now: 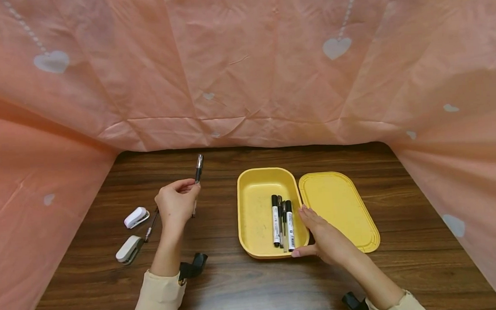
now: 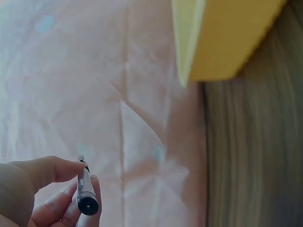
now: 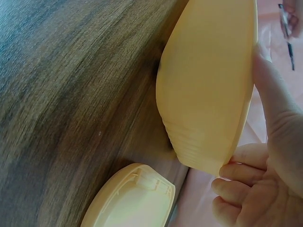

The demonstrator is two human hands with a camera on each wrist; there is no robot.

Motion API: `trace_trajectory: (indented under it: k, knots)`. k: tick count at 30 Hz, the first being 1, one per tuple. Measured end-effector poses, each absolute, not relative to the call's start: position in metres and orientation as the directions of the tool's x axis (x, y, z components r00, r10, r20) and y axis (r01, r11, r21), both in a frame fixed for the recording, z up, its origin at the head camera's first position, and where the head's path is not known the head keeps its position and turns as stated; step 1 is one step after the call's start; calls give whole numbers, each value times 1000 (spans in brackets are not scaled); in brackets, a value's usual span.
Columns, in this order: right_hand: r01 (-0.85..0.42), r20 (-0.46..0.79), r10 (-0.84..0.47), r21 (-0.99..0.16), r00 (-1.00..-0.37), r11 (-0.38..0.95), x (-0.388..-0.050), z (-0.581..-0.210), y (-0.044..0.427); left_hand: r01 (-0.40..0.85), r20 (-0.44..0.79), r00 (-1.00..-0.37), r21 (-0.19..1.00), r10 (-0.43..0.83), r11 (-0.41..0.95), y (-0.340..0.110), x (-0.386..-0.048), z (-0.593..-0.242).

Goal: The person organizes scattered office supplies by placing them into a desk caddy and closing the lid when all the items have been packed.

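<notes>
The yellow box is set on the wooden table, and by it all places are given here. To the left of the box, a slim black-and-clear pen is pinched between the thumb and fingers of the left hand, and its black end is tilted upward. The near right corner of the box is touched by the right hand: the thumb is spread apart from the fingers, with the thumb laid at the near rim and the fingertips laid against the right side. Inside the box, toward its right wall, two white markers with black caps are laid side by side, and slim pens are seen between them. Just beside the box, on its right, the yellow lid is laid flat. Well to the left of the box, two small white staplers are placed one nearer than the other, and another pen is laid beside them, partly hidden by the left hand. Behind the box, the table is bordered by a pink curtain that is printed with pale hearts
</notes>
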State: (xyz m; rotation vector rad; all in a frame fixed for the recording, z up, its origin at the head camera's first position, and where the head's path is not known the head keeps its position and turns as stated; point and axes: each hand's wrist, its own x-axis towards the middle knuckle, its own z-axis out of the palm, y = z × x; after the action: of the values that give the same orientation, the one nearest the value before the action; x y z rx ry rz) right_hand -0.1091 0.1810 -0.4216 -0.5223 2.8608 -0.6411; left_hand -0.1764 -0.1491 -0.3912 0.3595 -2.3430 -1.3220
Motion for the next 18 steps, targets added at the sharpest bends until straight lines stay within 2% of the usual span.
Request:
trace_trajectory:
  k: [8, 18]
  knots:
    - [-299, -83, -370, -440, -925, 847, -109, -423, 180, 40, 227, -904, 889, -363, 457, -121, -168, -374]
    - [-285, -101, -362, -438, -927, 853, -110, -423, 181, 81, 217, -915, 925, -340, 372, -88, -160, -369]
